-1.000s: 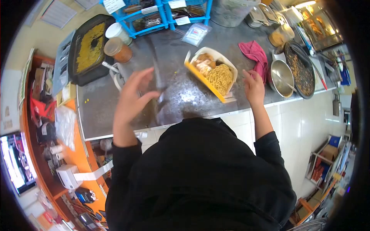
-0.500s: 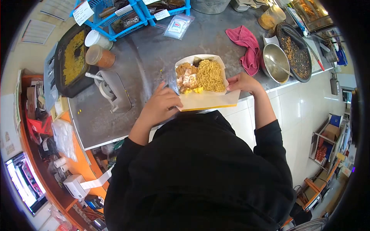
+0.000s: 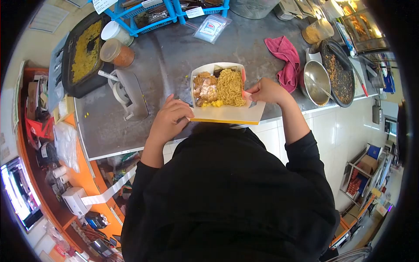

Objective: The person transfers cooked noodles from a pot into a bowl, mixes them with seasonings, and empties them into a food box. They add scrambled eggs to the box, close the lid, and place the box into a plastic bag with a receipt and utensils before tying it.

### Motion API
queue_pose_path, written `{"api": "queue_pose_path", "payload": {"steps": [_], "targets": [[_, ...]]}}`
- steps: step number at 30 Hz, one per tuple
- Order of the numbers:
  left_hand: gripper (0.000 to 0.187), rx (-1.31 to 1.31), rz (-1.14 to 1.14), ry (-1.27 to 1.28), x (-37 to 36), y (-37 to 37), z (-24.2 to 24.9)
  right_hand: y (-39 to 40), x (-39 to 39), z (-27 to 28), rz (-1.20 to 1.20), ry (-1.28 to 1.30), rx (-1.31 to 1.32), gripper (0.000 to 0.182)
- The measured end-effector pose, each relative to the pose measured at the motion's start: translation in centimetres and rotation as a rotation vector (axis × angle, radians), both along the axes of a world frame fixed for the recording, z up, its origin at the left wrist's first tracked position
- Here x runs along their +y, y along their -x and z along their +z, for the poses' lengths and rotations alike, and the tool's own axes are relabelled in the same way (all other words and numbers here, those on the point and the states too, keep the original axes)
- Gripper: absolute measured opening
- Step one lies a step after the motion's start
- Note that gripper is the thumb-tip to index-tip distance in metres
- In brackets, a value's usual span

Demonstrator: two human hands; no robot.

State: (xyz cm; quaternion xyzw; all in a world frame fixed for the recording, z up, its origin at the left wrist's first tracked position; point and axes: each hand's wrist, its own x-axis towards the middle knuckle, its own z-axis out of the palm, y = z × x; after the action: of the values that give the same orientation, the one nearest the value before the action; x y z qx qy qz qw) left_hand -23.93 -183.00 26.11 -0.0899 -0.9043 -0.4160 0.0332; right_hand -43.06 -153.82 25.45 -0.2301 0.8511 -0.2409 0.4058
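Box, one, open: contained noodles; right hand pinched its right wall, left hand its lid's left corner.

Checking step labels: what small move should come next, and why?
Probably raise the yellow-edged white cardboard flap: the white rectangular box of yellow noodles is open, the flap extends toward the person, the left hand is at its corner, the right hand at the box's side.

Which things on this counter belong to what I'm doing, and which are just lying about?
Part of the job: open food box, touched by your left hand and right hand; noodles inside it.

Apparently just lying about: pink cloth; metal bowl; tape dispenser; plastic bag.
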Motion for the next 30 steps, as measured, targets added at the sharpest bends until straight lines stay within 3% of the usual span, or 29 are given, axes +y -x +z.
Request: {"api": "queue_pose_path", "payload": {"steps": [7,14,16,20,22,27,30], "targets": [[0.017,0.077,0.026,0.046,1.1,0.4,0.1,2.0,-0.4,-3.5,-0.14,0.045,-0.197,0.023],[0.021,0.189,0.189,0.151,2.4,1.7,-1.9,2.8,-1.5,-5.1,-0.334,-0.062,-0.32,0.03],[0.026,0.204,0.243,0.161,2.5,2.1,-2.0,3.5,-0.3,-6.3,-0.307,0.033,-0.366,0.036],[0.034,0.244,0.239,0.205,2.2,2.1,-1.9,2.7,0.0,-2.8,-0.108,-0.1,-0.329,0.038],[0.037,0.262,0.239,0.199,2.2,2.3,-2.0,2.7,-0.5,-2.5,-0.132,-0.142,-0.299,0.036],[0.03,0.252,0.184,0.253,1.6,2.3,-1.6,3.2,-3.5,0.6,0.119,-0.218,-0.256,0.031],[0.028,0.269,0.196,0.265,1.7,2.3,-1.5,4.0,-2.5,-2.2,0.219,-0.103,-0.326,0.036]]}}
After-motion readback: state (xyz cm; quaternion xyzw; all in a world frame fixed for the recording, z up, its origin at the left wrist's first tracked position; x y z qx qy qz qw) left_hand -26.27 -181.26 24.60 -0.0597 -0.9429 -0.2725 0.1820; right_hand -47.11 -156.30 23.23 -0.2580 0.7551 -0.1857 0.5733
